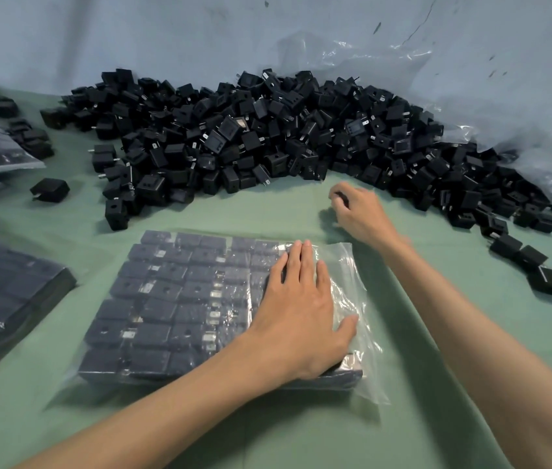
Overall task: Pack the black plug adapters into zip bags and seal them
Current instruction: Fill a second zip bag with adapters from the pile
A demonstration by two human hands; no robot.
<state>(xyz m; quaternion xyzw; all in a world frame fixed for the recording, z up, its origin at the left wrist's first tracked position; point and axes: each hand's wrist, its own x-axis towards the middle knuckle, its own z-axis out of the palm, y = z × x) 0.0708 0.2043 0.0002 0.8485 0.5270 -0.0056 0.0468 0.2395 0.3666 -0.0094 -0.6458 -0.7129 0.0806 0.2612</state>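
our left hand (301, 299) lies flat, fingers straight and together, pressing down on the zip bag (352, 265) near its slack right end. our right hand (359, 211) curls round what looks like one loose adapter (340, 198), just short of the big heap (268, 137). we should hold the packed rows (173, 299) down and slide this piece in flat at the slack end before sealing. green cloth (437, 333) covers the table, with pale sheeting (132, 35) behind.
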